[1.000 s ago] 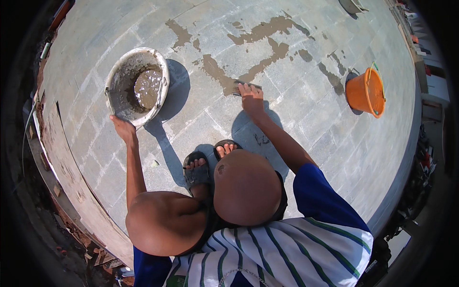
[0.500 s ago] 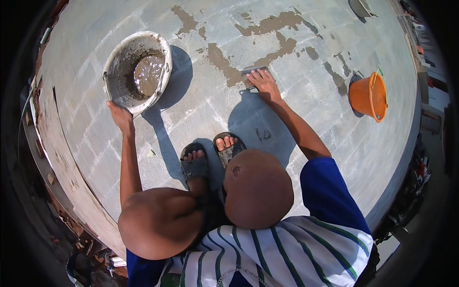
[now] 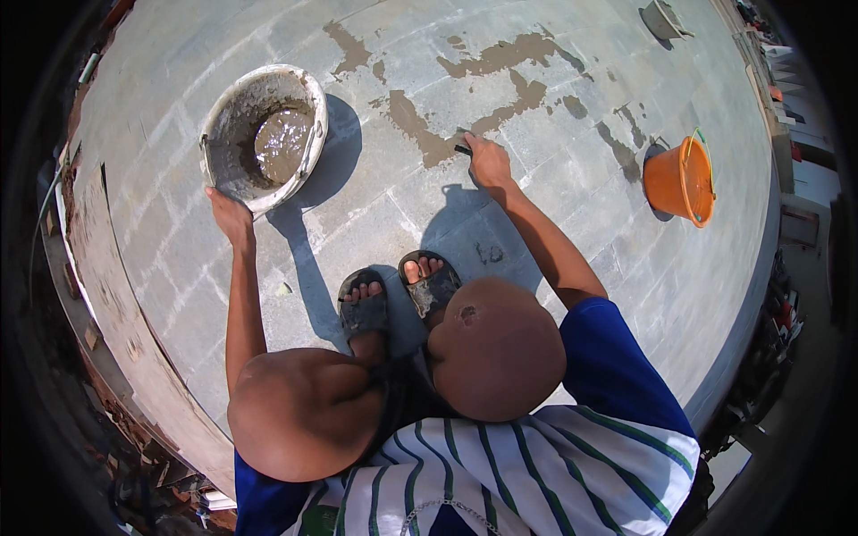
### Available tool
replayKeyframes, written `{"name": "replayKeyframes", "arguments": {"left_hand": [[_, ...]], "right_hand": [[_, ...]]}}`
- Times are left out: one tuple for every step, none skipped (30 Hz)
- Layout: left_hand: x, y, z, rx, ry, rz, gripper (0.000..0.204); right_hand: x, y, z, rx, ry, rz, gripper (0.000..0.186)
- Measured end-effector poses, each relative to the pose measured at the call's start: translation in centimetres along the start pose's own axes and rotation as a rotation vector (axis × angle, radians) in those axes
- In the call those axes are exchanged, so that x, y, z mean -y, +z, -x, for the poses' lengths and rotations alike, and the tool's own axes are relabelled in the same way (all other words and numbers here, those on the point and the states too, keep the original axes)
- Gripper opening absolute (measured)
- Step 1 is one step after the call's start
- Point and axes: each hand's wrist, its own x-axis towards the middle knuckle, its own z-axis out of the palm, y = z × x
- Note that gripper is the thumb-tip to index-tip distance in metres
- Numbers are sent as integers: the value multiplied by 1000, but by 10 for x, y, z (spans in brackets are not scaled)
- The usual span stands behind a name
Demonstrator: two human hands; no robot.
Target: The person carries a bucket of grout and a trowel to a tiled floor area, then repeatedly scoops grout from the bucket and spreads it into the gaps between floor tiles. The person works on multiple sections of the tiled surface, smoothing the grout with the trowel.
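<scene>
My left hand [image 3: 232, 217] is closed on the near rim of a pale, mortar-crusted bucket [image 3: 214, 112], which tilts toward me. Wet grey-brown slurry [image 3: 284, 143] shines in its bottom. Farther right, my right hand [image 3: 490, 163] grips a small flat scraper, its dark edge [image 3: 462, 149] poking out on the left of the fingers; the rest is hidden by the hand. It is next to the near end of a patch of wet grout [image 3: 416, 129] smeared across the grey floor tiles [image 3: 375, 228].
An orange bucket [image 3: 663, 181] stands on the right, and a grey bucket [image 3: 661, 22] at the far right. More wet smears [image 3: 617, 147] lie between them and my right hand. My sandalled feet [image 3: 362, 299] are planted in front of me. A pale board [image 3: 125, 295] edges the left side.
The scraper has turned from lying flat under my right fingers to nearly edge-on, with the hand now curled round it. The pale bucket and my left hand have shifted slightly in view.
</scene>
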Motion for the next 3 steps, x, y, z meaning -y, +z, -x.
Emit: {"name": "replayKeyframes", "arguments": {"left_hand": [[0, 5, -1, -4, 10, 16, 70], [4, 4, -4, -19, 17, 28, 69], [1, 8, -5, -14, 22, 38, 69]], "right_hand": [[6, 23, 5, -109, -10, 96, 37], [20, 37, 12, -122, -27, 96, 37], [29, 43, 22, -136, -43, 102, 36]]}}
